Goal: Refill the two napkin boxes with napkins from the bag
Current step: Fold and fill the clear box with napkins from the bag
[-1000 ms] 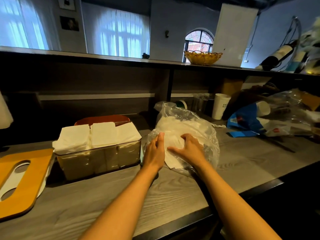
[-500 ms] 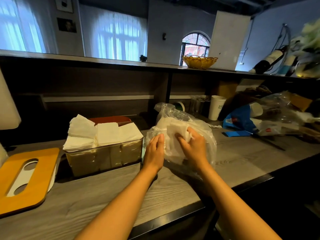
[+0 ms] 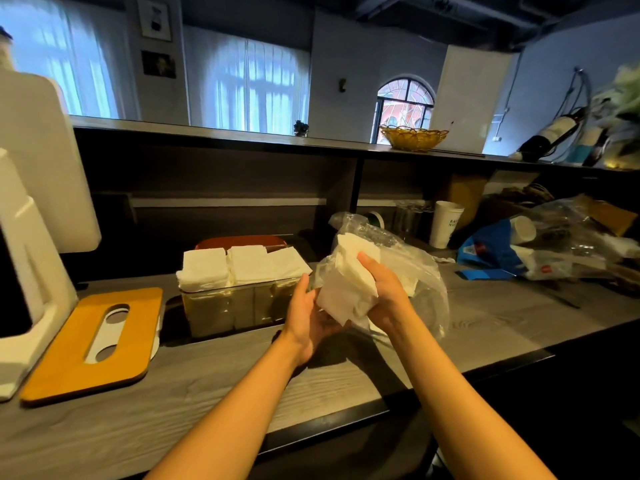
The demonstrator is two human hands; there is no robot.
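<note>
Soft white napkins (image 3: 346, 289) — a loose, light stack — sit just out of the clear plastic bag (image 3: 415, 271), above the desk (image 3: 242, 375). The right hand (image 3: 384, 292) curls round the stack; the left hand (image 3: 308, 317) cups it from beneath with relaxed fingers. They look floppy and likely to fan apart — best squeezed across the middle. The napkin box (image 3: 235, 306) just left looks full.
</note>
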